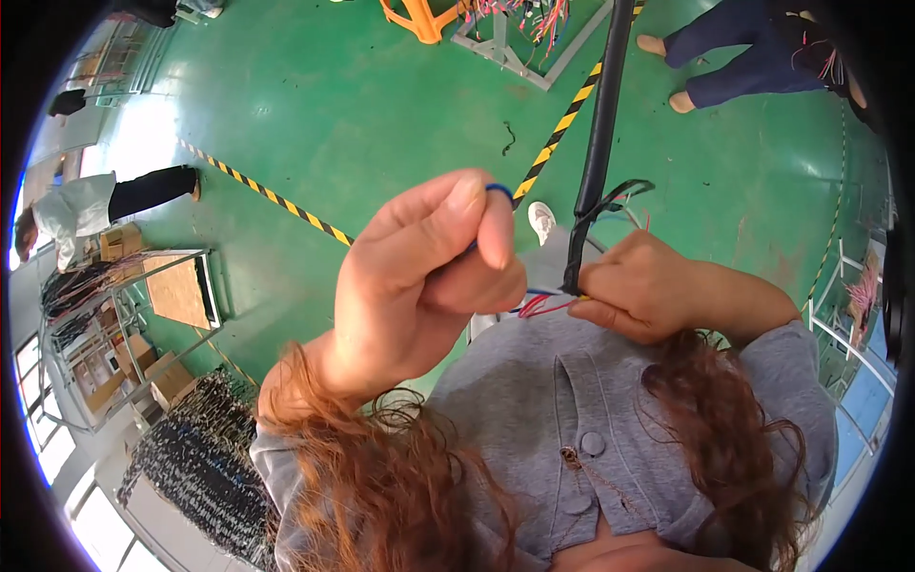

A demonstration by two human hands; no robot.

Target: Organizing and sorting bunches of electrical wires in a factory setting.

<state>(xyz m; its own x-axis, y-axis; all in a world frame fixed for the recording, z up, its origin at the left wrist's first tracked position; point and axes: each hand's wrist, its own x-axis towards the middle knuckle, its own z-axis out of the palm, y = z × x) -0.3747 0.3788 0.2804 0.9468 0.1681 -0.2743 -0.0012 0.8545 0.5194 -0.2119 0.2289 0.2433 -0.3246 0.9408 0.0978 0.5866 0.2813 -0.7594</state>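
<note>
My left hand (429, 248) is raised at the middle, its thumb and fingers closed on a blue wire (498, 189) that loops over a fingertip. To its right, my right hand (637, 286) is closed at the lower end of a thick black cable (599, 143), where loose wires come out. Red wires (538, 305) and a blue one stretch between the two hands. A bent black strip (624, 188) with thin coloured wires sticks out beside the cable above my right hand. My palms hide how the wires lie inside the fingers.
The cable rises past a metal frame (515, 62) holding many coloured wires, near an orange stool (419, 17). One person (734, 48) stands at the upper right, another (86, 205) at the left. Left are a cart with a wooden board (176, 291) and a heap of black cables (205, 458).
</note>
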